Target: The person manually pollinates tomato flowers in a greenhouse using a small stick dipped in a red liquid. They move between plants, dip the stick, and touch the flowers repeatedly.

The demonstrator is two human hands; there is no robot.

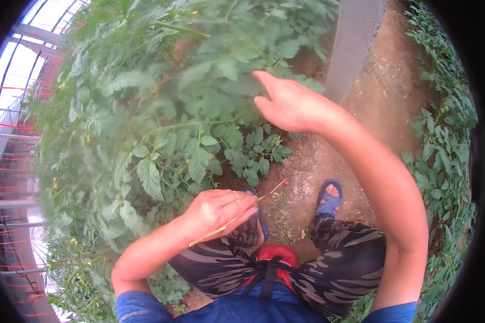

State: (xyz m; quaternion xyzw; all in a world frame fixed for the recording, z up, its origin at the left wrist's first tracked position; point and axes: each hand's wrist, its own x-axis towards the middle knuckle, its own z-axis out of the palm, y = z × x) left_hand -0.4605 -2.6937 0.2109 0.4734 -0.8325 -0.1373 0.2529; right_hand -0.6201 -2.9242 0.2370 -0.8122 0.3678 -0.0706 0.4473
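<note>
My left hand [221, 210] is closed around a thin yellowish stick [214, 232] with a small red tip. The stick lies slantwise through the fingers, its red end pointing away over the soil. Farther forward, my right hand [291, 102] reaches among the leaves of a tomato plant [199, 156]. Its thumb and forefinger are spread apart, and no held thing shows between them. The other fingers of that hand are mostly out of sight. Leaves near the right hand are blurred, so I cannot tell whether it touches them.
A grey concrete post [355, 46] rises just beyond my right hand. Bare soil [382, 107] runs between the plants and another green row [442, 151] at the right. Below me are my blue sandals [329, 200] and a red seat [277, 254]. Greenhouse framing [16, 204] stands at the left.
</note>
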